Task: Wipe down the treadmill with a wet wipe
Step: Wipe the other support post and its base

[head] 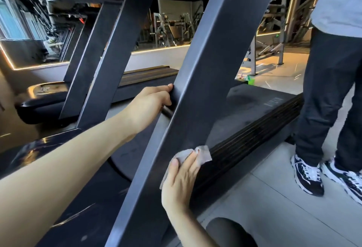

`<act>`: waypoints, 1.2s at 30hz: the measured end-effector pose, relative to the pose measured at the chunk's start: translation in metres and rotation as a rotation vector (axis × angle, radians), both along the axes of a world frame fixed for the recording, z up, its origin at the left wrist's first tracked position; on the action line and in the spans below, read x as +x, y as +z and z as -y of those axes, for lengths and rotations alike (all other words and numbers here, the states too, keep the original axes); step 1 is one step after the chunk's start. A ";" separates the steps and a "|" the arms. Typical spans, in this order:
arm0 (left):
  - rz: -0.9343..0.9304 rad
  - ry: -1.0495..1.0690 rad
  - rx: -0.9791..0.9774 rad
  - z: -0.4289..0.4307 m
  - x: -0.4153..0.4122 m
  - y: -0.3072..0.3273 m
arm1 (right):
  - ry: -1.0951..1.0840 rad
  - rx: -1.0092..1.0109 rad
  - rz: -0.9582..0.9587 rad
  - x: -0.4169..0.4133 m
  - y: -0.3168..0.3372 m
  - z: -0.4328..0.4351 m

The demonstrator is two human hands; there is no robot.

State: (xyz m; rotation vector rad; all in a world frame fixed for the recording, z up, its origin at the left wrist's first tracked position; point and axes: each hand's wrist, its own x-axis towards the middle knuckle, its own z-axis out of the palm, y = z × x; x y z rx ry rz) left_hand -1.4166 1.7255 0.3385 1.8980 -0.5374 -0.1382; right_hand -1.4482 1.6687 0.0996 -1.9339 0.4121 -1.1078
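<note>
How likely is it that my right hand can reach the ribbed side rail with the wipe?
Probably yes. The right hand presses the wipe on the upright post, and the ribbed side rail lies just past the wipe, with nothing between them.

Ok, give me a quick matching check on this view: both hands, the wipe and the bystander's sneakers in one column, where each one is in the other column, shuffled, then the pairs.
Column one
1. left hand
2. right hand
3. wet wipe
4. sneakers

Column two
A. on the grey floor beside the treadmill deck
B. under flat fingers, against the upright
C. pressing flat, low on the upright
D. gripping the upright's edge, higher up

Pairs: 1-D, 2-C, 3-B, 4-A
</note>
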 end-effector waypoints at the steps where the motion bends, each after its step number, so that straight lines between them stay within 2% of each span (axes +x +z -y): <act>1: -0.015 -0.005 -0.010 0.001 0.000 -0.001 | 0.006 -0.023 0.003 -0.002 -0.005 -0.002; 3: -0.056 -0.018 -0.051 0.001 0.001 -0.003 | -0.064 -0.042 0.042 0.007 0.022 0.017; 7: -0.019 -0.041 -0.009 -0.010 -0.008 -0.013 | -0.195 0.014 0.159 0.040 0.131 0.074; 9: 0.003 -0.042 0.001 -0.019 -0.016 -0.027 | -0.198 0.015 0.162 0.047 0.151 0.080; 11: 0.002 -0.047 -0.014 -0.025 -0.022 -0.036 | -0.148 -0.046 0.147 0.039 0.133 0.059; 15: -0.032 -0.039 -0.054 -0.029 -0.021 -0.047 | 0.066 -0.219 0.049 -0.012 0.038 -0.016; 17: -0.030 -0.030 -0.036 -0.032 -0.019 -0.047 | 0.105 -0.272 0.055 -0.029 0.016 -0.021; 19: -0.042 -0.016 -0.034 -0.033 -0.016 -0.046 | 0.044 -0.275 0.115 -0.030 0.031 0.000; 24: -0.063 0.002 -0.050 -0.036 -0.017 -0.041 | -0.078 -0.196 0.441 -0.002 0.128 0.069; 28: -0.057 -0.016 -0.032 -0.039 -0.018 -0.042 | -0.220 -0.130 0.483 0.020 0.176 0.090; 31: -0.063 -0.025 -0.021 -0.049 -0.017 -0.048 | -0.126 -0.045 0.466 0.011 0.165 0.062; 33: -0.075 -0.043 -0.029 -0.054 -0.016 -0.051 | -0.056 0.001 0.451 -0.004 0.133 0.038; 36: -0.075 -0.037 -0.036 -0.056 -0.014 -0.051 | 0.068 -0.021 0.325 -0.030 0.067 -0.003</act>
